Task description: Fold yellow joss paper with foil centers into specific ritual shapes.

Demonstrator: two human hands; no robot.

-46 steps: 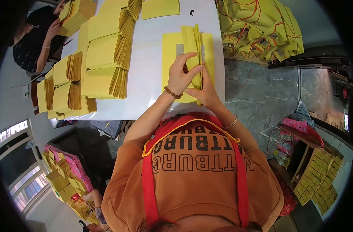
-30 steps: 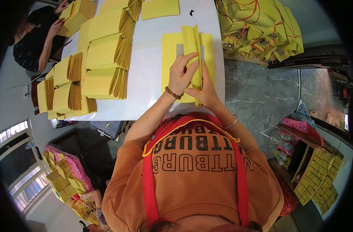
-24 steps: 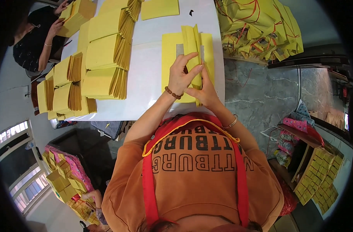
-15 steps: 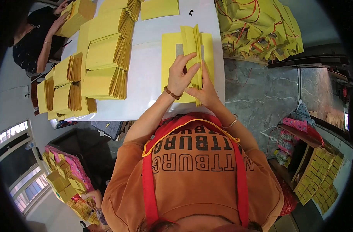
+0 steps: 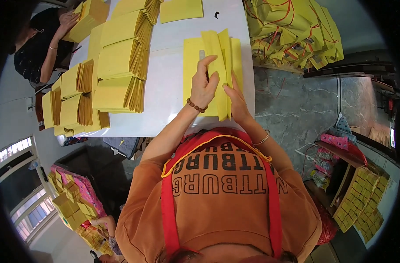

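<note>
Folded yellow paper sheets (image 5: 220, 65) stand partly fanned between my two hands, their upper ends spread apart. My left hand (image 5: 204, 85) is against the left side of the folded sheets, index finger and thumb curved; its other fingers are mostly hidden. On the opposite side, my right hand (image 5: 238, 103) grips the lower part of the folds, thumb on the near side and fingers along the right face. Beneath them lies a flat yellow sheet (image 5: 190, 57) with a small grey patch (image 5: 202, 55) showing beside the folds.
Stacks of folded yellow paper (image 5: 119, 59) line the left of the white table (image 5: 165, 79). A single yellow piece (image 5: 181, 11) and a small black object (image 5: 216, 15) lie farther back. Yellow bags with red cords (image 5: 292, 30) are heaped at right. A co-worker (image 5: 38, 52) handles a stack at far left.
The upper ends of the folded sheets have spread wider apart. My left fingers have shifted slightly up, and my right thumb has moved from pointing left to lying up along the folds.
</note>
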